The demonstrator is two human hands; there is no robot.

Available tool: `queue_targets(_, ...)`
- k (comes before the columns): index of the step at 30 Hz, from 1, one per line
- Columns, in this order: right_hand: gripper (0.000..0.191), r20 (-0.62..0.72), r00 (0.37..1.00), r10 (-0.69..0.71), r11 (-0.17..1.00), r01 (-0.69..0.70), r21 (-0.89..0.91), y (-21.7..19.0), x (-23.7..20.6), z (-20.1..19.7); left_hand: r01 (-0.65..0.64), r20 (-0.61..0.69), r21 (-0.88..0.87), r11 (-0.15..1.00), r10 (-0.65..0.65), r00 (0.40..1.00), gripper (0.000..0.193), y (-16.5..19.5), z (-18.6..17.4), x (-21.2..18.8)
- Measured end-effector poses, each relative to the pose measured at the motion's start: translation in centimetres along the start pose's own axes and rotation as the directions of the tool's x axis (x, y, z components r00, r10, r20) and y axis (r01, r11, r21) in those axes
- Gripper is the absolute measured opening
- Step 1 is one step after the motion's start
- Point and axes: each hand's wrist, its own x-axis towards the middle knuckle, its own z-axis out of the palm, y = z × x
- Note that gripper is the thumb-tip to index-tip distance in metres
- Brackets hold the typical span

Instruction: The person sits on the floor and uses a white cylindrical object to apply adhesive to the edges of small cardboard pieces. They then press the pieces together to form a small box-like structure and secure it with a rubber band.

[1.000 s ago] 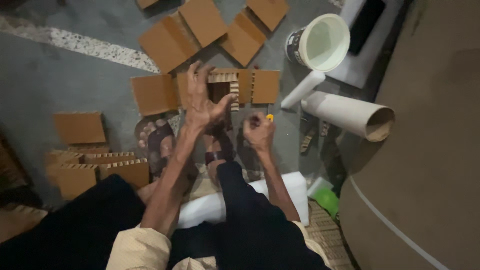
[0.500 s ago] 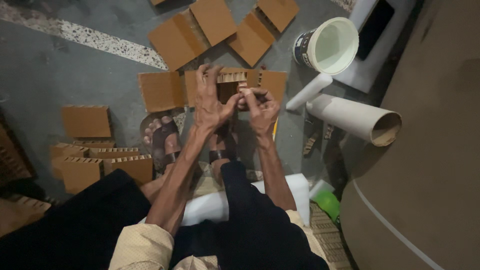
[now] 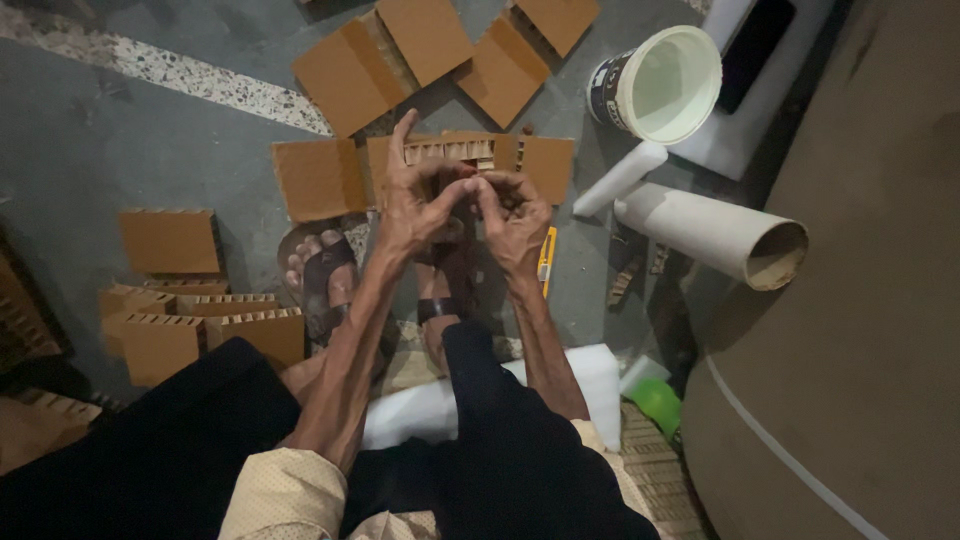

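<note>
Hands meet above the floor (image 3: pixel 120 150), in front of a cardboard piece with a slotted, comb-like edge (image 3: pixel 450 152). Left hand (image 3: pixel 415 205): index raised, thumb and remaining fingers pinched toward the right hand. Right hand (image 3: pixel 515 215): fingers curled inward, tips touching the left thumb. Something small may sit between the two pinches, but it is hidden; cannot tell what, or whether anything is held at all.

Slotted piece lies on the floor just beyond the hands, flanked by flat cardboard squares (image 3: pixel 320 178) on both sides; more squares farther off. Yellow knife (image 3: pixel 546 258) lies on the floor just beside the right wrist, not held. Sandalled foot (image 3: pixel 320 275) near the left forearm. White bucket (image 3: pixel 665 85) and cardboard tube (image 3: pixel 710 235) to the right, well apart from the hands. Stack of slotted pieces (image 3: pixel 190 325) at the left.

Judgement: fine fingertip work in hand, close over the slotted piece, no tool in use. Any follow-on handling calls for a steady pinch from both hands, kept above the slots.
</note>
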Motion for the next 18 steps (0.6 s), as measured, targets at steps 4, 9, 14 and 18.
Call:
queue_targets(4,0.008,0.039,0.999,0.025,0.991,-0.03,0.129,0.0,0.1,-0.6,-0.013,0.048,-0.016,1.0,0.014,0.999,0.019,0.5,-0.6,0.3)
queue_targets(9,0.01,0.161,0.987,0.028,0.927,-0.086,0.365,0.3,-0.2,-2.4,0.032,-0.148,0.113,0.993,-0.015,0.989,0.018,1.2,0.1,0.5)
queue_targets(14,0.013,0.304,0.953,-0.001,0.653,-0.23,0.722,0.0,-0.1,-4.4,-0.19,-0.196,0.316,0.929,0.26,0.945,0.014,0.2,-1.9,1.2)
queue_targets(18,0.031,0.355,0.921,-0.163,0.9,0.287,-0.33,-2.1,1.2,-5.4,-0.352,0.084,0.559,0.751,0.372,0.925,0.031,-0.7,-5.9,2.6)
